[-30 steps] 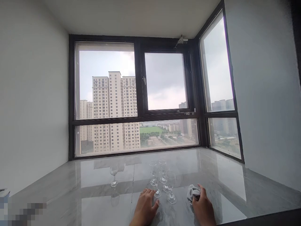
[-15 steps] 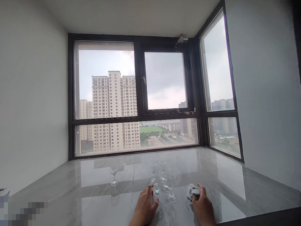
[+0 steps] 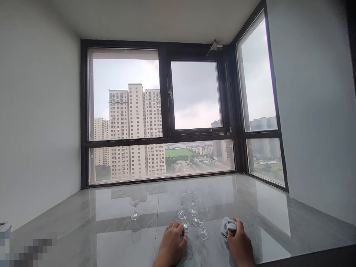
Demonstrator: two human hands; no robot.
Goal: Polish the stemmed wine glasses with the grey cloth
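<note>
Several clear stemmed glasses stand in a loose group on the glossy grey ledge, among them a front right one (image 3: pixel 203 233) and one behind it (image 3: pixel 196 221). My left hand (image 3: pixel 172 243) is closed, its curled fingers and thumb at the foot of the nearest glass (image 3: pixel 186 226). That hand covers part of the foot. To the right, my right hand (image 3: pixel 240 243) grips a bunched grey cloth (image 3: pixel 228 227) resting on the ledge. Another stemmed glass (image 3: pixel 135 215) stands apart on the left.
The shiny stone ledge (image 3: pixel 111 207) mirrors the dark-framed windows (image 3: pixel 164 140) behind it. White walls (image 3: pixel 39 129) flank it on both sides. A whitish object (image 3: pixel 6 227), partly pixelated, is at the lower left edge, and the ledge's front edge (image 3: pixel 308 255) slopes at lower right.
My left hand's fingers have curled in from a spread pose around the nearest glass's foot. My right hand, the cloth and the other glasses look unchanged.
</note>
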